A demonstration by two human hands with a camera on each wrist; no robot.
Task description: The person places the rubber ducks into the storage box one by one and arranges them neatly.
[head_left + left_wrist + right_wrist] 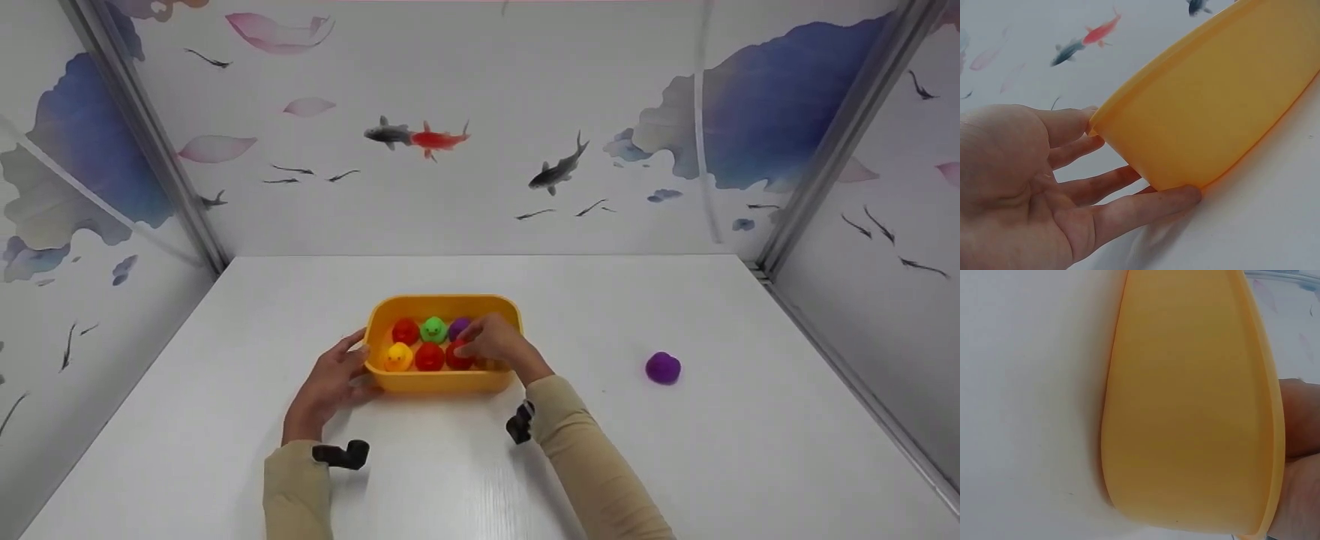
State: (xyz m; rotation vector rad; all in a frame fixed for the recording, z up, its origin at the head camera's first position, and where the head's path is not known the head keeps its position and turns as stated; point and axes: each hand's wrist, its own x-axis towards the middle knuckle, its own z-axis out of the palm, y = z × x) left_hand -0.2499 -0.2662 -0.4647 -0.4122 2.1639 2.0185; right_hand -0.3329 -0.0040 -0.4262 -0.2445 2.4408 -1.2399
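Observation:
A yellow plastic container (445, 382) stands on the table holding several small toy ducks. At its left end, my left hand (334, 379) rests its extended fingers against the outer wall; in the left wrist view a fingertip meets the rim and another lies along the bottom edge. My right hand (496, 341) reaches over the right rim and pinches a red toy duck (454, 357) inside. Around it are another red toy (430, 357), a yellow duck (398, 358), a green duck (433, 330) and a partly hidden purple toy (458, 328). The right fingertips are hidden in the right wrist view.
A purple toy (663, 368) lies alone on the white table (720, 450), right of the container. Another red toy (406, 331) sits in the container's back left. Printed panels (480, 195) enclose the table at the back and sides.

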